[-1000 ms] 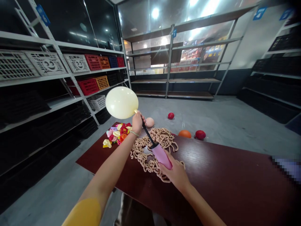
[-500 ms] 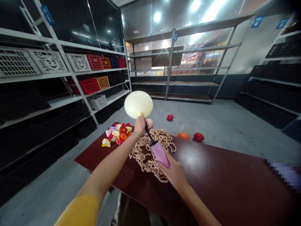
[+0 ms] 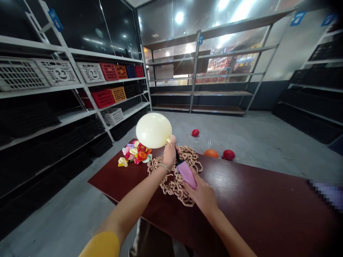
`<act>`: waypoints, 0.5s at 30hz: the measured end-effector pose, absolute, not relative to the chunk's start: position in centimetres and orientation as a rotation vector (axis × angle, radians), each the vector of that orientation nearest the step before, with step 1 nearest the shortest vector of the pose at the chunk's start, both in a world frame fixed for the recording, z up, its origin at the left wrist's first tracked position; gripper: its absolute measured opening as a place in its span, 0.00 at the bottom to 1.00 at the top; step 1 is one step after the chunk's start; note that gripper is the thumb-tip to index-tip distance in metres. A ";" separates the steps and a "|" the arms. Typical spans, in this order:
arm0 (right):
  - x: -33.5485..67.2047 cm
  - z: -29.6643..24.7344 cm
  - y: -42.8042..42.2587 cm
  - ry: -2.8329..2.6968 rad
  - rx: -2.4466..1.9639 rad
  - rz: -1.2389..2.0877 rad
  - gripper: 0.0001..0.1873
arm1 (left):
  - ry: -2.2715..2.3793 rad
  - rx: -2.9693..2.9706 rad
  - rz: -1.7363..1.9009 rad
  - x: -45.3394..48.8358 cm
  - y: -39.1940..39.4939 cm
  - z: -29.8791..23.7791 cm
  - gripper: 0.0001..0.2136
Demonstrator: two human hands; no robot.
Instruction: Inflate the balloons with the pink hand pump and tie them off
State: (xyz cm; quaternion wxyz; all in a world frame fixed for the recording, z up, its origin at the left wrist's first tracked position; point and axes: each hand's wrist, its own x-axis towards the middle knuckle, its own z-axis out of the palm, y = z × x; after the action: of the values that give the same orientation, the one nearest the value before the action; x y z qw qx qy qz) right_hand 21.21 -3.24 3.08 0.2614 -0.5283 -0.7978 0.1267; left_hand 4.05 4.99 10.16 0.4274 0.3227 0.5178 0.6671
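A pale yellow balloon (image 3: 153, 130), inflated, leans to the left above the table. Its neck is pinched in my left hand (image 3: 169, 156), which is closed around it at the black nozzle end of a balloon pump. My right hand (image 3: 203, 192) grips the pump's pink-purple body (image 3: 187, 174) from below. Little of the black shaft shows between the two hands. Beneath them lies a heap of beige rope-like coils (image 3: 175, 185). To the left of my left hand sits a pile of colourful uninflated balloons (image 3: 136, 152).
A dark red-brown table (image 3: 257, 200) spans the front. On the floor beyond it lie an orange balloon (image 3: 211, 153) and two red ones, one nearer (image 3: 228, 155) and one farther (image 3: 195, 132). Shelves with plastic crates (image 3: 107, 98) line the left; a metal rack (image 3: 193, 75) stands behind.
My left hand has come down and right, closer to the pump body, so less black shaft shows. The balloon has tipped left and looks slightly larger. The view has shifted a little.
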 end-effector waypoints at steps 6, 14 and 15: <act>21.0 3.7 -3.5 -2.151 -1.365 0.423 0.34 | 1.284 0.778 1.678 3.3 5.4 10.8 0.13; 21.1 3.4 -3.7 -2.176 -1.281 0.401 0.35 | 1.367 0.766 1.833 -1.9 8.5 14.5 0.13; 21.0 3.3 -3.7 -2.184 -1.287 0.381 0.35 | 1.358 0.754 1.859 -2.1 8.5 14.5 0.13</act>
State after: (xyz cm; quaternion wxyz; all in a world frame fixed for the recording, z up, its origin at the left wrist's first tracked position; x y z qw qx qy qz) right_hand 21.03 -3.69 3.28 0.2849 -0.4813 -0.8167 0.1423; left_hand -2.06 8.47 14.46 0.3520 0.2914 0.5246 0.7183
